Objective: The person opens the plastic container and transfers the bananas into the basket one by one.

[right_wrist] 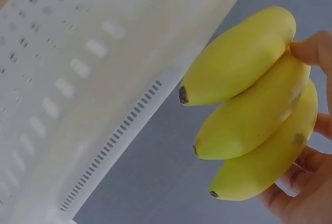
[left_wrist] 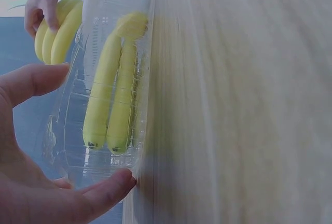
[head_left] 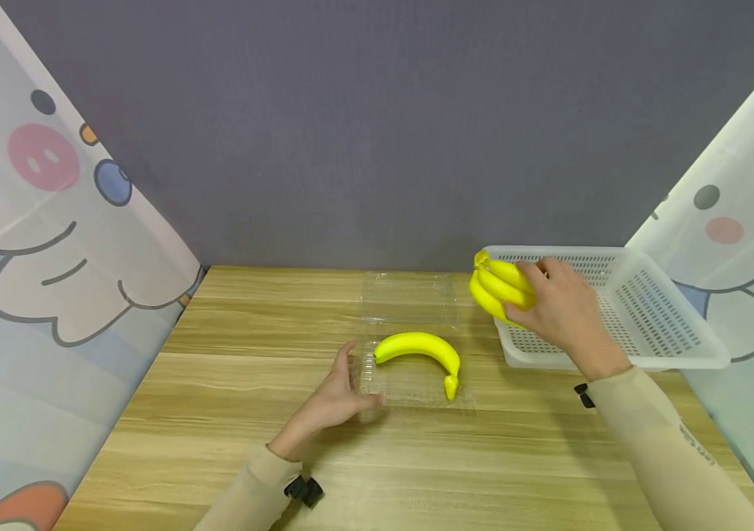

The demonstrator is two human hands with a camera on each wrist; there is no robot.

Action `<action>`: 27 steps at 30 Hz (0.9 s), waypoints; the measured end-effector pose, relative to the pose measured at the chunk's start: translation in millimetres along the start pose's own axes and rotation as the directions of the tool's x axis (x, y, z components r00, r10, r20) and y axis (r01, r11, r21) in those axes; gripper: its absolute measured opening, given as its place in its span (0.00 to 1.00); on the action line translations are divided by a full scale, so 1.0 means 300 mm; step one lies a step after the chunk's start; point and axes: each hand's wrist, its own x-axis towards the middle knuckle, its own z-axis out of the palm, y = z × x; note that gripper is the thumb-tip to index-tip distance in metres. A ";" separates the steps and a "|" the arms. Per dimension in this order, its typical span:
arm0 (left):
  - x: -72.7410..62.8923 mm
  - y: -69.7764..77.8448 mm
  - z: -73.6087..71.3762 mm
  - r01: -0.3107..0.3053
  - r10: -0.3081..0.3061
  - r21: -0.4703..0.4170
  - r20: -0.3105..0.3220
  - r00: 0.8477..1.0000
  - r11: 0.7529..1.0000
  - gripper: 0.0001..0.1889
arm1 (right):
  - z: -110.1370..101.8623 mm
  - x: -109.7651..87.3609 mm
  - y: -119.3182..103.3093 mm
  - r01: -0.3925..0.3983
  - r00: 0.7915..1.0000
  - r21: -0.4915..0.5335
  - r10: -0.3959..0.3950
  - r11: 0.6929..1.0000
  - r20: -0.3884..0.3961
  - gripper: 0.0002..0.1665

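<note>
A three-banana bunch (head_left: pixel 497 287) is grasped in the grip of the right hand (head_left: pixel 562 306), over the left rim of the white perforated basket (head_left: pixel 662 321). The left edge of the unfolded clear clamshell (head_left: pixel 408 299) is flanked by the left hand (head_left: pixel 337 394), its grip released; a second banana bunch (head_left: pixel 426 344) is held in the near half. Both containers are borne by the wooden counter (head_left: pixel 250 354).

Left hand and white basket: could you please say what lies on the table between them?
The clear container, holding bananas, lies there in the head view.
</note>
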 end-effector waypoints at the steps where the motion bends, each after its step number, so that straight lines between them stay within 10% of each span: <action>1: 0.000 0.000 0.000 0.000 0.000 0.000 0.000 1.000 1.000 0.62 | 0.001 -0.001 0.005 -0.003 1.000 -0.002 0.003 1.000 -0.004 0.36; 27: -0.002 0.001 -0.001 0.006 -0.006 0.021 0.003 1.000 1.000 0.63 | -0.016 -0.020 0.085 -0.056 0.998 -0.043 0.057 0.997 0.009 0.35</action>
